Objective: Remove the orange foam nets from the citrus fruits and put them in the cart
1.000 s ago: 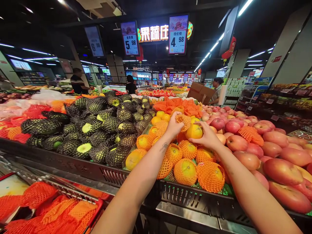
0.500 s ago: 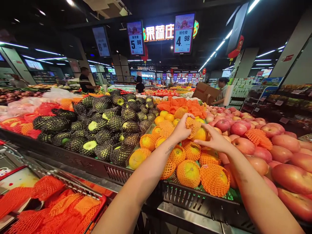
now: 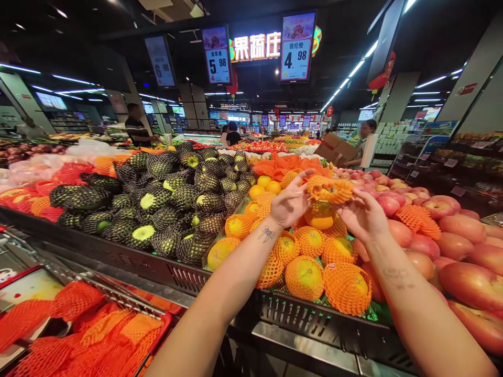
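Note:
Between my two hands an orange foam fruit net (image 3: 330, 189) is stretched sideways, its opening spread apart. My left hand (image 3: 290, 203) grips the net's left edge, with some fingers raised above it. The net's right end is pinched by my right hand (image 3: 362, 213). Just under the net is a bare orange (image 3: 319, 215), partly covered by it; whether the two touch, I cannot tell. More oranges in foam nets (image 3: 304, 277) are piled below and around my wrists, and a few bare oranges (image 3: 264, 181) show behind my left hand.
Dark netted green fruit (image 3: 155, 201) is heaped on the left, red apples (image 3: 467, 251) on the right. A black slotted crate edge (image 3: 298, 311) runs along the front. A cart (image 3: 157, 314) holding loose foam nets (image 3: 94, 335) stands at lower left. Several people are farther back.
My hands have moved apart, drawing the foam net wide and showing its opening. The orange now shows beneath the net. People in the background have shifted slightly.

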A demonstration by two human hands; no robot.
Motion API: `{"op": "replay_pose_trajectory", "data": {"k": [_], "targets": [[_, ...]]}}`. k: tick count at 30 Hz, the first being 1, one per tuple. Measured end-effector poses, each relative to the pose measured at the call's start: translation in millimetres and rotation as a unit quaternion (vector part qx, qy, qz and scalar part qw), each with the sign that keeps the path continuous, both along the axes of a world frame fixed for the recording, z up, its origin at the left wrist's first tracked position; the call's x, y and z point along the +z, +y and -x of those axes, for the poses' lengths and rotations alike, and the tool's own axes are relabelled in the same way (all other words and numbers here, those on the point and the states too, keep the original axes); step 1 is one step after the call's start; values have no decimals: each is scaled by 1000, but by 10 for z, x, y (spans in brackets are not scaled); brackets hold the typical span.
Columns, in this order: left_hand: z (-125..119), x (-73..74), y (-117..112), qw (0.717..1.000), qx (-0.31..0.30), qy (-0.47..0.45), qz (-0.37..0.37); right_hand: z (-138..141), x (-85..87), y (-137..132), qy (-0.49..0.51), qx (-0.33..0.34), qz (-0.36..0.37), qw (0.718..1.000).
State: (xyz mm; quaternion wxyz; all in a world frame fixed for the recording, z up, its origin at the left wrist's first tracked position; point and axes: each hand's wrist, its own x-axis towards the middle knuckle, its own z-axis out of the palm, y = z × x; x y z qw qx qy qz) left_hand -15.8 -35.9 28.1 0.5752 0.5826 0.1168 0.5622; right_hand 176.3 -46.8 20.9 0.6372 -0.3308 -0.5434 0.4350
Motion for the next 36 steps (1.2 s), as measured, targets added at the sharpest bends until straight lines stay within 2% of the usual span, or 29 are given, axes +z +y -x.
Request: {"op": "replay_pose_trajectory", "data": {"k": [4,7,10,12,14,16,18,22,24,28,33,36], "targets": [[26,37,-5,997,44,-58,23,-26,20,-61,-50,13,36,998],[-22,4,84,994,65,-54,68,65,-21,-92,-90,21,62,994],[-74,-66,182,993,59,-19,101,73,-29,-68,-75,-13,-1,997],[-99,-110,221,993,26,16,117,6,-12,-23,-69,-64,-63,994],[-116,-139,233,990,-19,59,128,-76,1,33,-75,-97,-85,989],[-121,-149,224,986,-50,92,131,-126,-4,86,-75,-100,-62,990],[-111,-147,204,984,-65,106,127,-123,-30,121,-65,-84,-5,994],[-80,-134,185,986,-89,67,123,-33,-120,148,-46,-52,81,994],[-82,-134,203,989,-73,22,124,-2,-175,174,-45,-71,91,992],[-121,-158,273,985,-18,-52,161,7,-300,299,-29,-152,82,985],[-162,-205,350,965,48,-4,259,-9,-391,429,-26,-169,132,976],[-170,-223,382,959,73,16,275,-25,-394,428,-37,-154,172,972]]}}
